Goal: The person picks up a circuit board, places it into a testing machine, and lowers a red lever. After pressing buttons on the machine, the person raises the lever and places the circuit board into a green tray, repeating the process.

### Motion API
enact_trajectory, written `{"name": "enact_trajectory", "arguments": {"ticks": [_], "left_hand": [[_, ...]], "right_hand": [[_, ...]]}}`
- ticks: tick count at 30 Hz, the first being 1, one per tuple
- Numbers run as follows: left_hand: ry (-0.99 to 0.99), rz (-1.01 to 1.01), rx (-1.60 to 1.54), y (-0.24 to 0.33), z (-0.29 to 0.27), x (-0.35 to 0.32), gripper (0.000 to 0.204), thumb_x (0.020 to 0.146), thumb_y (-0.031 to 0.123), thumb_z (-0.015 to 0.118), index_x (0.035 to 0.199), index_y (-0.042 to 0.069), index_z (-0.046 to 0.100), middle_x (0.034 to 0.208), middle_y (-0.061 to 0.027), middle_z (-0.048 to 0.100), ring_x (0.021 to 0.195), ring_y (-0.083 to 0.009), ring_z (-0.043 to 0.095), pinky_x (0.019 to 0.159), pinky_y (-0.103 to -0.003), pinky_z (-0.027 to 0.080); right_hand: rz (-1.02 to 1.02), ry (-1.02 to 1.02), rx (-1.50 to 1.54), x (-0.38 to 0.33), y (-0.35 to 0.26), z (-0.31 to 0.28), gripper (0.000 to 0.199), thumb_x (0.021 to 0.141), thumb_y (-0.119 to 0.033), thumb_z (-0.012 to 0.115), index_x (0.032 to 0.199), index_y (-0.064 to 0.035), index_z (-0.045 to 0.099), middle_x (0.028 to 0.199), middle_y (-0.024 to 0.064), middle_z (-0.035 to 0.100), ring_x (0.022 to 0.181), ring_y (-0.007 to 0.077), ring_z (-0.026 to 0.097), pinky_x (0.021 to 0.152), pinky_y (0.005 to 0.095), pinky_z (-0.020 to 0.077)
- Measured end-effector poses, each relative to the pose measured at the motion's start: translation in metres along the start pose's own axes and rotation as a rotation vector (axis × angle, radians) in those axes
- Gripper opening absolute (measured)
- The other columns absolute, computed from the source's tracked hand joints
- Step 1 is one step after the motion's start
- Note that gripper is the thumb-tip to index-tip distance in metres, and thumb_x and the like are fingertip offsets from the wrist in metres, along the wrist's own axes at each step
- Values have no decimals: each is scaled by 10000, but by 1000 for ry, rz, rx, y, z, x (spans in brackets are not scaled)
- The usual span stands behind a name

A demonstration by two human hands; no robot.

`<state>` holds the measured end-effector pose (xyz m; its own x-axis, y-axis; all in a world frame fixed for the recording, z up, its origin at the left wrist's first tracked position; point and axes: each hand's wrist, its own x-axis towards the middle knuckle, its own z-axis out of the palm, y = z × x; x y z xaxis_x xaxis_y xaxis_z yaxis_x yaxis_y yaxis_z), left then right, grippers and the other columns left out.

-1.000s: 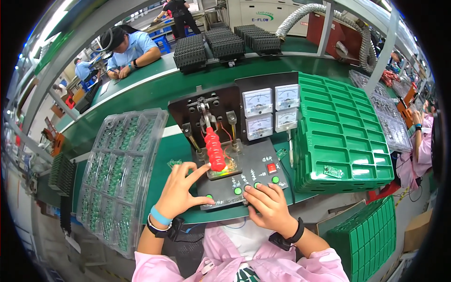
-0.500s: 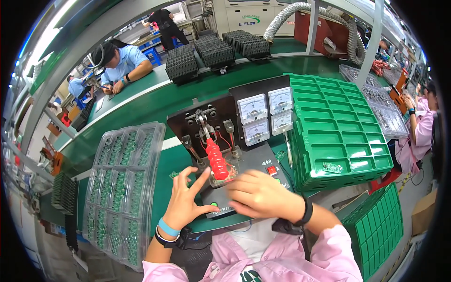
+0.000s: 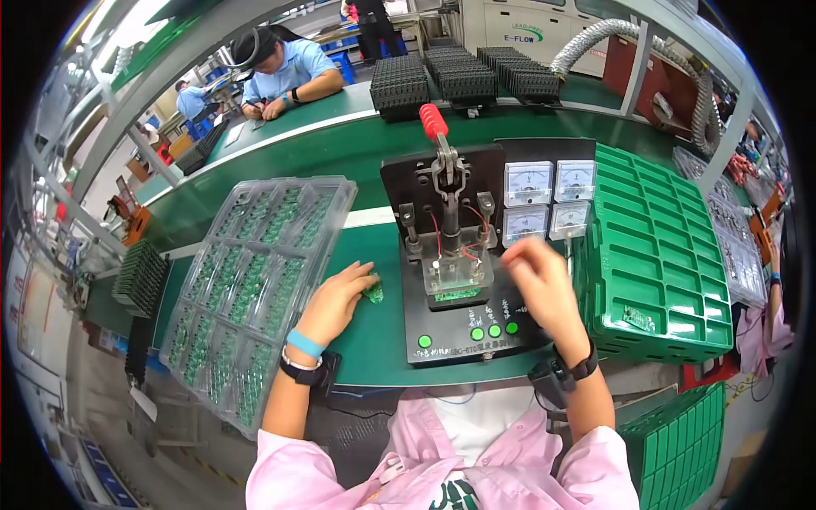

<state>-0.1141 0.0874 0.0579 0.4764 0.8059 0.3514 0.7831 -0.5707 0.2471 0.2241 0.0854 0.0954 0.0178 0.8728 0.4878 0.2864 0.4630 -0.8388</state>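
Observation:
My left hand [image 3: 337, 303] is left of the black test fixture [image 3: 414, 327], its fingers closed on the edge of a small green circuit board [image 3: 375, 292] on the bench. My right hand [image 3: 544, 285] is at the fixture's right side, beside the clear pressure plate [image 3: 459, 270]; its curled fingers are smeared by motion, and I cannot make out anything in them. The toggle clamp's red handle [image 3: 433, 121] stands up. Beneath the clear plate lies another green board [image 3: 457, 296]. Green round buttons [image 3: 495, 331] line the fixture's front.
Clear plastic trays [image 3: 340, 194] of green boards stand at left. Four-dial meter panel [image 3: 544, 153] backs the fixture's right. Stacked green trays [image 3: 671, 293] flank it, one small board on top. Black racks [image 3: 459, 76] line the far bench, where a person in blue [image 3: 302, 68] works.
The red handle has swung from down toward me to upright. My left hand has moved off the fixture's front to the small board; my right hand has shifted right, away from the handle.

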Motion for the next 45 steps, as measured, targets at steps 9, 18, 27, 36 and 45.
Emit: {"name": "enact_trajectory", "arguments": {"ticks": [9,18,27,36,45], "left_hand": [[-169,-23,116,22,-5,24,173,766,-25,657,934,13,662,999,-118,655,978,-330,615,853,-402,495],[151,75,-196,86,-3,25,192,807,-7,612,993,20,653,1002,-128,656,970,-306,646,816,-374,532],[123,201,59,132,39,46,371,807,13,554,1174,-26,600,1151,-152,650,1115,-294,627,914,-367,523],[76,136,-6,138,40,39,496,850,227,643,1244,-55,542,1246,-194,582,1237,-335,522,1033,-424,417],[100,78,90,156,50,6,653,808,321,704,1334,-9,502,1387,-173,494,1314,-326,435,1050,-474,367]], "right_hand": [[129,-458,-306,3,5,11,274,753,-126,731,965,20,638,837,112,576,771,218,570,692,314,471],[96,-209,-267,-23,-6,-21,200,772,-56,723,924,-9,602,743,67,604,642,144,558,578,283,449],[161,73,-567,-38,-8,-174,150,820,-26,656,961,-10,609,901,78,607,703,132,553,644,259,452],[-209,45,-605,-11,-46,-95,238,815,-43,671,1047,-18,623,1122,145,584,1002,305,593,870,371,477],[-155,-239,-205,97,-89,26,539,897,-360,631,1270,11,512,1325,238,490,1235,370,487,1045,417,375]]}}
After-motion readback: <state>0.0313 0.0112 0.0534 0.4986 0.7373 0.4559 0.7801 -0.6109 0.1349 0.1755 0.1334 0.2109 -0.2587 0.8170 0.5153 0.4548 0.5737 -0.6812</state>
